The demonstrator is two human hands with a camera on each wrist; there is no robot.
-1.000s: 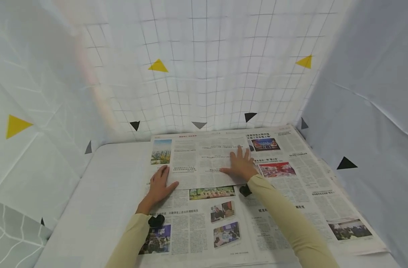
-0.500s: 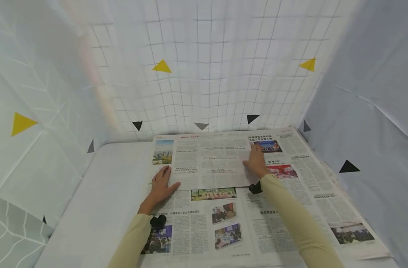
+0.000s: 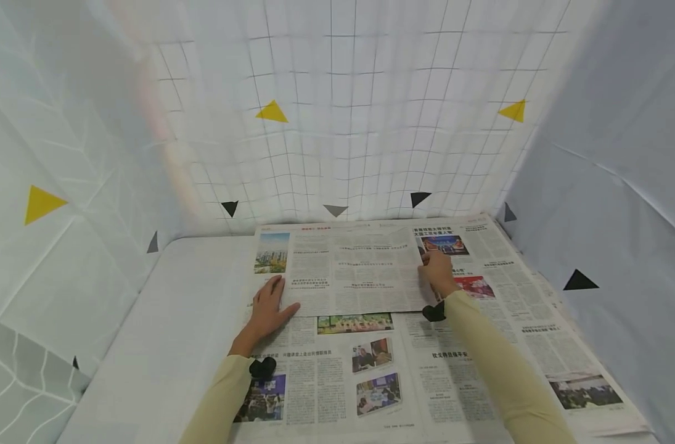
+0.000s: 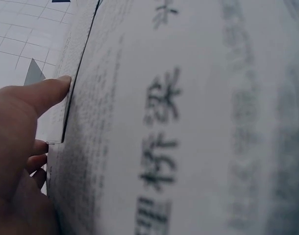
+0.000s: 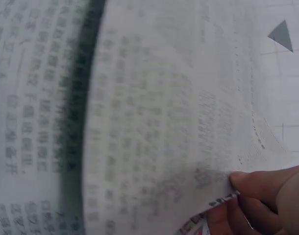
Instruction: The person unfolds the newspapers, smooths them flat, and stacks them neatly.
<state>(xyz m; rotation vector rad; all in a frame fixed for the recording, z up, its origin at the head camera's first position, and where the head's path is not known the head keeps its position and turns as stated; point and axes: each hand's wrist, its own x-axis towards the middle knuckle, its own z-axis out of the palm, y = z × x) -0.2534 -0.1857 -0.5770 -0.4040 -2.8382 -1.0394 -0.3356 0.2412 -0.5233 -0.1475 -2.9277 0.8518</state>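
A smaller newspaper piece (image 3: 365, 271) lies on a large spread newspaper (image 3: 526, 327) in the head view. My left hand (image 3: 267, 308) rests at its left end, fingers extended and thumb spread apart. In the left wrist view the left thumb (image 4: 49, 93) lies at the paper's near edge. My right hand (image 3: 439, 271) pinches the right edge of the smaller piece. The right wrist view shows that edge of the newspaper piece (image 5: 139, 122) lifted off the paper beneath, the right thumb (image 5: 252, 183) on top and fingers below.
Under the newspapers is a white table (image 3: 187, 308), whose surface shows at the left. A white grid-lined curtain (image 3: 348, 123) stands right behind the papers, and a grey sheet wall (image 3: 620, 185) rises on the right. Black wrist cameras sit on both wrists.
My right hand slides rightward off the smaller newspaper piece to its right edge and now pinches it there. My left hand stays at the left end. The view shifts slightly.
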